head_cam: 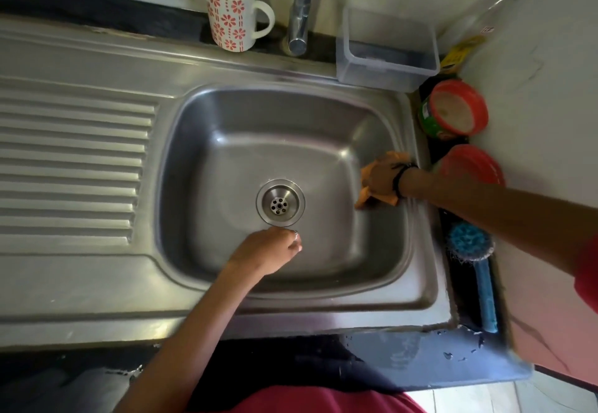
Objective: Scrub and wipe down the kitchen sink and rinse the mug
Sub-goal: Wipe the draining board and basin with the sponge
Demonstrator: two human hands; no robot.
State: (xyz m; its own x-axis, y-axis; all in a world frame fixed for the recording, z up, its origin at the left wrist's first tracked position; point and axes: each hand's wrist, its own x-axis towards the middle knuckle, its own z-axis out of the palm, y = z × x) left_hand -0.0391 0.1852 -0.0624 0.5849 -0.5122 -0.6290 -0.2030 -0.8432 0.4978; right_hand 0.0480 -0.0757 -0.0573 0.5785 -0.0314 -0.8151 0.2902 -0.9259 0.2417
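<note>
We look straight down at a steel sink [200,66] set into a dark counter [97,8], with pale marbled wall [534,89] behind and to the right. The ribbed drainboard [71,167] lies to our left, the basin [275,154] at centre with its round drain [280,202] in the floor. Our right hand [382,179] presses a crumpled orange cloth [385,186] against the basin's right wall, fingers curled round it; a dark band circles the wrist. Our left hand [268,251] hangs over the basin just below the drain, fingers loosely curled, holding nothing. The mug [233,8], white with red flowers, stands upright on the back ledge, left of the chrome tap [302,8]. Right of the tap sits a clear plastic tub [388,47]. Along the right edge, from back to front, we see a clear bottle [485,14], a jar [453,112] with an orange rim, a red lid [472,163] and a blue brush [475,260] lying flat. A red garment [323,401] shows at the bottom edge.
</note>
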